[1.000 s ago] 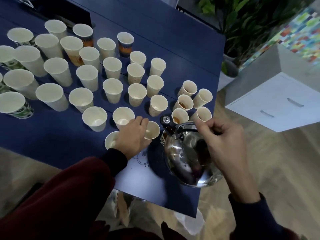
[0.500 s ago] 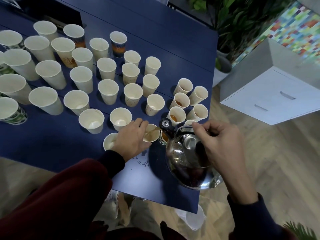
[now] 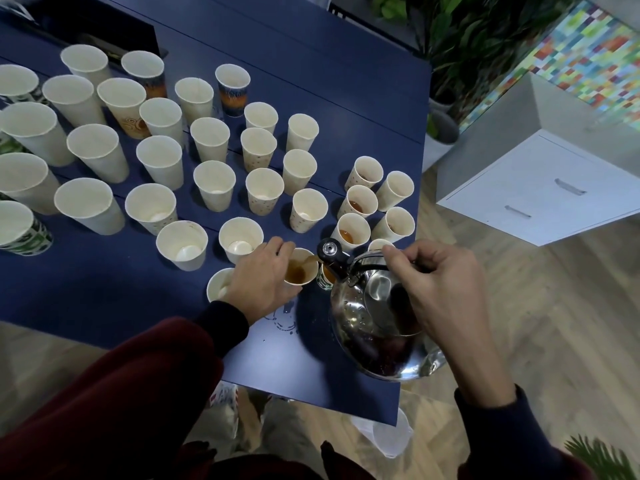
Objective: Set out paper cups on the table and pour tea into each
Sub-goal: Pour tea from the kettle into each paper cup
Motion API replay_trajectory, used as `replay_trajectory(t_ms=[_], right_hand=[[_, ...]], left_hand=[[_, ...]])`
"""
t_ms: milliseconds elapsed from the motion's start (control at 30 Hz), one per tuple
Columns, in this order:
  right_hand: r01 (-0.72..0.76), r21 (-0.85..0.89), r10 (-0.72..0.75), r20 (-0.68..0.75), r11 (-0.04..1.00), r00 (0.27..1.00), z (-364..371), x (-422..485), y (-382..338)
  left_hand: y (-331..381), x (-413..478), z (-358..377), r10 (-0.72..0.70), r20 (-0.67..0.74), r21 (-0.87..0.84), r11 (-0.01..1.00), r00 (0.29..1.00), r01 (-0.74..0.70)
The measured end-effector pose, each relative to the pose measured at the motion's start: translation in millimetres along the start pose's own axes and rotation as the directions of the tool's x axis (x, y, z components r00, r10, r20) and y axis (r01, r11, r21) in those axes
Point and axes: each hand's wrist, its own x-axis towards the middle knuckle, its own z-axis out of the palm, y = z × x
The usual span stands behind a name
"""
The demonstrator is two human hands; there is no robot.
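While the steel kettle (image 3: 363, 306) was tipped w/ its spout over a paper cup (image 3: 300, 273) near the front right corner of the blue counter (image 3: 97, 299), a thin amber stream of tea (image 3: 310, 260) ran into that cup. A shallow brown pool lay at the cup's bottom.

The left hand (image 3: 258, 285) gripped this cup from its left side, fingers (image 3: 282, 244) curled round the rim & wall. The right hand (image 3: 440, 289) held the kettle's handle from above, fingers curled tight round it. The kettle was shiny & rounded, w/ a black knob at the spout, and its body hung partly past the counter's right edge.

The other cups (image 3: 214, 185) stood upright, cream inside, in loose rows across the counter to the left & back. Most looked empty. Some had printed walls: a green-patterned cup (image 3: 24, 233) at far left, an orange-and-blue cup (image 3: 232, 90) at the back, small dots on several in the middle. A cluster of small cups by the right edge had tea in the bottoms, e.g. the nearest of them (image 3: 353, 228). One tea cup (image 3: 326, 277) sat just under the spout, mostly hidden. An empty cup (image 3: 220, 284) stood partly behind the left hand.

Wet ring marks (image 3: 282, 323) showed on the counter near the left wrist. A white drawer cabinet (image 3: 540, 188) stood on the wood floor to the right.
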Motion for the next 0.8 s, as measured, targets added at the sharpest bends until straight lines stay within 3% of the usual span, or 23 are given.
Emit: replay_trajectory(t_ms=[267, 433, 567, 800], right_hand=[[-0.014, 0.065, 0.018, -0.05, 0.998, 0.999, 0.1, -3.1, -1.4], [-0.023, 0.2, 0.059, -0.176, 0.98, 0.983, -3.3, -1.0, -1.8], [-0.004, 0.23, 0.058, -0.225, 0.973, 0.973, -8.3, 10.3, -8.0], [0.056, 0.208, -0.012, -0.207, 0.976, 0.978, -10.9, 54.3, -17.9]], left_hand=[[0.0, 4.4, -14.9, -0.007, 0.085, -0.026, 1.0, 0.996, 0.009], [-9.8, 13.4, -27.0, 0.036, -0.064, -0.038, 0.999, 0.997, -0.039], [-14.1, 36.7, -42.9, -0.017, -0.119, -0.048, 0.999, 0.993, 0.012], [-7.3, 91.1, -54.4, -0.066, 0.072, -0.008, 0.998, 0.995, 0.067]])
